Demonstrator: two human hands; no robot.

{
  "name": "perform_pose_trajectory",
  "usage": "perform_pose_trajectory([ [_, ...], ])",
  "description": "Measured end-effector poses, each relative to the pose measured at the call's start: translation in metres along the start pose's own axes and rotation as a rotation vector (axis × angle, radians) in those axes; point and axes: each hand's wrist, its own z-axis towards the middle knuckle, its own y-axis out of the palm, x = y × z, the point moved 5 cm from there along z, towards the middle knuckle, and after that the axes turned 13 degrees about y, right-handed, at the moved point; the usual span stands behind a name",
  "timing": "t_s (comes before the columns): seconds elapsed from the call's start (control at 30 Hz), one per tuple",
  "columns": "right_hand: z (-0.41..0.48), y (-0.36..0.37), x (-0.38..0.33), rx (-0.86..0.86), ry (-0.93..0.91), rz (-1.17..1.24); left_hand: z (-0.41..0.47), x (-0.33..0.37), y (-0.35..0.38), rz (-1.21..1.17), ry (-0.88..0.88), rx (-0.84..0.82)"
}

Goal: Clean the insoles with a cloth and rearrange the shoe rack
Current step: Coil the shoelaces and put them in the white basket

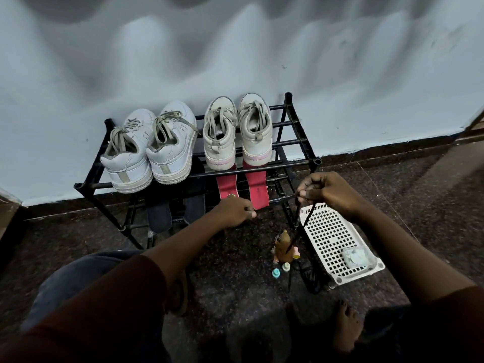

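Pale wall [235, 61] backs black shoe rack [301, 142], red insoles [258, 191] on lower shelf.

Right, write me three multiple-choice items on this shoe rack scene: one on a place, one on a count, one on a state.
1. Where do the red insoles lie?
A on the floor
B on the lower shelf of the rack
C leaning on the wall

2. How many shoes stand on the top shelf?
A two
B three
C four

3. What is the right hand doing?
A pinching a black cord
B lying flat on the floor
C lifting a bucket

Answers: 1 B, they rest on bars beneath the right-hand pair; 2 C, two pairs stand side by side; 3 A, the cord hangs from its fingertips.
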Motion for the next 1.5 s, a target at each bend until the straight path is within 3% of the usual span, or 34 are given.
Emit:
perform_pose_trajectory([
  [0.3,-0.002,0.029,-0.008,-0.071,-0.046,-0.123,0.000,0.061,-0.010,-0.224,0.244,0.159],
  [0.47,-0.002,0.023,-0.003,-0.068,-0.031,-0.098,0.003,0.049,-0.010,-0.229,0.186,0.177],
  [0.8,-0.003,0.002,-0.004,-0.002,-0.017,-0.060,0.007,0.007,-0.002,0.011,-0.003,0.100],
  [1.07,-0.004,0.028,-0.012,-0.054,-0.072,-0.117,0.009,0.061,-0.008,-0.239,0.294,0.195],
  [1.3,-0.004,0.026,-0.006,-0.077,-0.046,-0.105,0.006,0.056,-0.010,-0.234,0.253,0.209],
  [1.5,-0.005,0.014,-0.005,-0.045,-0.026,-0.072,0.006,0.024,-0.008,-0.139,0.085,0.136],
])
